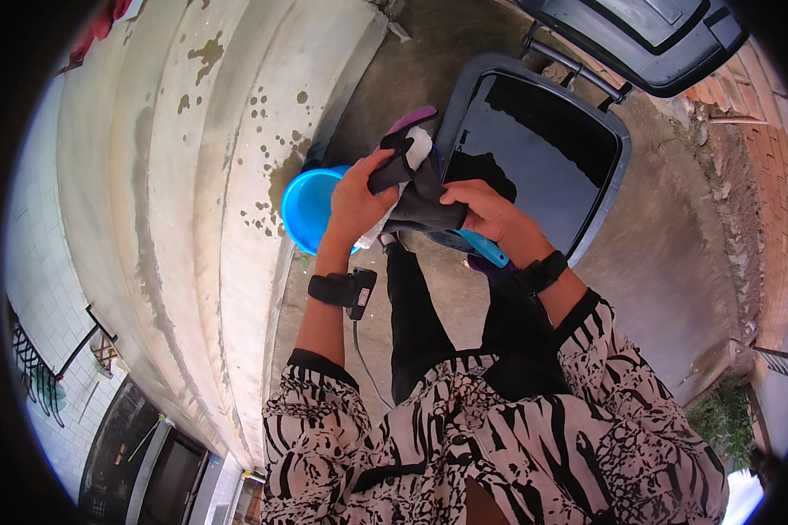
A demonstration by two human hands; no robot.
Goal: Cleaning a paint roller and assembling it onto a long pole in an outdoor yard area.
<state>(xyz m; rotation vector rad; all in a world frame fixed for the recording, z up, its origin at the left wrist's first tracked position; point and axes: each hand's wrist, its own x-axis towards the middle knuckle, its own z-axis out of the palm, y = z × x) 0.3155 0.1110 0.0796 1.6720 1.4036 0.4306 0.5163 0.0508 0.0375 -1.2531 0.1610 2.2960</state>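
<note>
Both my hands hold a dark shoe or slipper [423, 200] with white fluffy lining and a purple-pink edge at its far end; its exact kind is hard to tell. My left hand [360, 200] grips its left side, fingers bent over the dark part. At the right, my right hand [482, 207] pinches the dark fabric near its edge. A blue plastic handle [482, 247] shows just below my right hand; what it belongs to is hidden. Behind my left hand stands a bright blue plastic basin or bucket [308, 209], partly covered by the hand.
A large dark wheeled bin [618, 157] full of dark, reflecting water stands at the right, its lid [656, 39] swung back. Pale, stained concrete steps or ledges [190, 164] rise at the left. A brick wall [778, 216] runs along the right side.
</note>
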